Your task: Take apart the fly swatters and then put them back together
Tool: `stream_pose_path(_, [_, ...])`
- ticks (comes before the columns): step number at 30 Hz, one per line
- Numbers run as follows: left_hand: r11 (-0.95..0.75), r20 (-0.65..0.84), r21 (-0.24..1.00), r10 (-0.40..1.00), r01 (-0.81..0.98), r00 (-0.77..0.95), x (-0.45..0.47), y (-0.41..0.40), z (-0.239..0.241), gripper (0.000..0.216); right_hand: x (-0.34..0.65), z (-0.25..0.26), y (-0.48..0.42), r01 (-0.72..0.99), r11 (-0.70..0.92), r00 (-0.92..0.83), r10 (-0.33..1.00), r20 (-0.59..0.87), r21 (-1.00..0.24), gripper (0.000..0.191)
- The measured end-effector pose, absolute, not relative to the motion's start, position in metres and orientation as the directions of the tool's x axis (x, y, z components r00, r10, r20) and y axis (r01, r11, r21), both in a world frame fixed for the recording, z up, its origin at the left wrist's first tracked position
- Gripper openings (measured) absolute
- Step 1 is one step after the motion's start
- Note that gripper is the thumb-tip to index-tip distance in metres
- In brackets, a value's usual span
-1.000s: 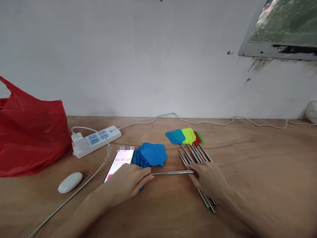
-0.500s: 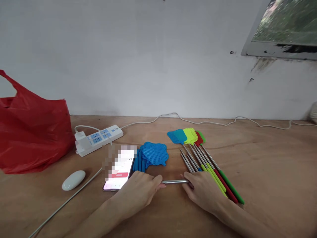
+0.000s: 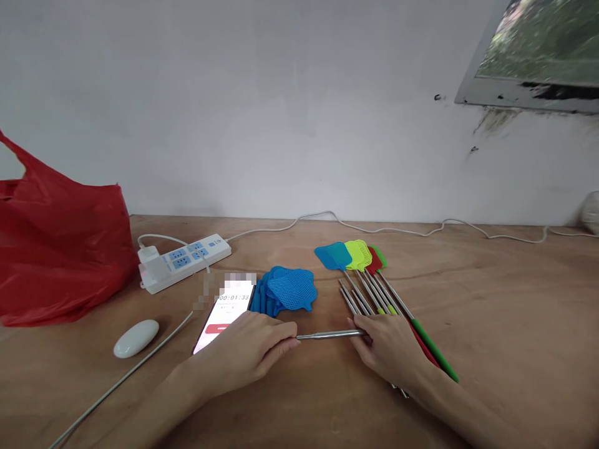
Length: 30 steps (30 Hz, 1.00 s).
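View: head camera, looking down at a wooden table (image 3: 491, 324).
Left hand (image 3: 248, 352): palm down on the table, fingers (image 3: 286, 340) pressed together and pinching the left end of the telescopic rod (image 3: 332, 335).
Right hand (image 3: 393, 349): fingers (image 3: 362, 324) curled close together over the rod's right end; the hand lies across the handles of the fly swatters (image 3: 358, 259).
Telescopic rod: flat on the table, crosswise between the two hands, just in front of the blue swatter heads (image 3: 291, 290).
Fly swatters: side by side, blue, yellow, red and green heads toward the wall.
Phone (image 3: 225, 310): screen lit, touching the left of the blue heads.
Far left: power strip (image 3: 183, 262), white oval object (image 3: 136, 337), red plastic bag (image 3: 60, 249).
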<state>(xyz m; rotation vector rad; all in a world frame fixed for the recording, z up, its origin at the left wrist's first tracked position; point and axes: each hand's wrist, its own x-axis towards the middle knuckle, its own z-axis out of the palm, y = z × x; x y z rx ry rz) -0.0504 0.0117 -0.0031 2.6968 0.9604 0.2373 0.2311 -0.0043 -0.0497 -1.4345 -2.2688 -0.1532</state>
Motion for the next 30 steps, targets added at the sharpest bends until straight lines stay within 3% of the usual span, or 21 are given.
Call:
stream_pose_path(13, [-0.746, 0.070, 0.294, 0.640, 0.597, 0.765, -0.046, 0.012, -0.022, 0.035, 0.228, -0.056, -0.008, 0.865, 0.474, -0.367, 0.823, 0.433, -0.167, 0.027])
stream_pose_path(19, [-0.684, 0.104, 0.262, 0.722, 0.681, 0.684, -0.046, 0.014, -0.019, 0.035, 0.225, -0.046, -0.010, 0.844, 0.477, -0.385, 0.857, 0.343, -0.243, 0.014])
stream_pose_path(24, [-0.564, 0.142, 0.268, 0.825, 0.781, 0.547, -0.047, 0.017, -0.015, 0.035, 0.228, -0.038, -0.006, 0.769, 0.584, -0.475, 0.795, 0.378, -0.262, 0.027])
stream_pose_path(27, [-0.551, 0.138, 0.280, 0.834, 0.786, 0.535, -0.045, 0.016, -0.015, 0.033, 0.235, -0.035, 0.001, 0.776, 0.525, -0.353, 0.821, 0.449, -0.350, 0.029])
stream_pose_path(30, [-0.567, 0.105, 0.267, 0.821, 0.779, 0.562, -0.042, 0.013, -0.017, 0.033, 0.240, -0.034, 0.006, 0.762, 0.427, -0.252, 0.888, 0.383, -0.488, 0.027])
